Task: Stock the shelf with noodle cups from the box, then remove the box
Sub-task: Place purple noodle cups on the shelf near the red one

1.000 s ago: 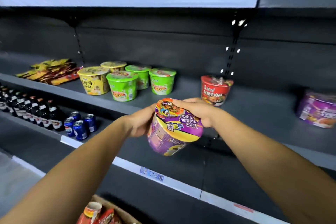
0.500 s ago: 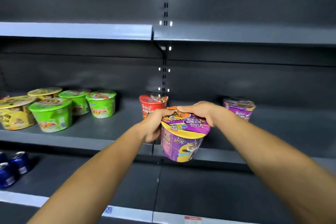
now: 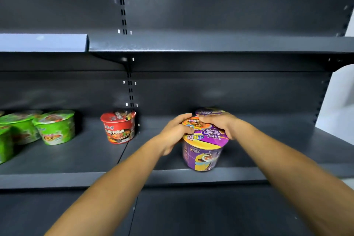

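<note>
On the shelf [image 3: 272, 151], formerly airborne purple cup [image 3: 203, 156].

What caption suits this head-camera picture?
Left hand and right hand place a purple noodle cup on a shelf, right of a red cup.

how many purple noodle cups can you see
2. The front purple cup is at the shelf edge, its lid gripped by the left hand and right hand; the rear purple cup sits behind, mostly hidden by them. More may be hidden.
</note>
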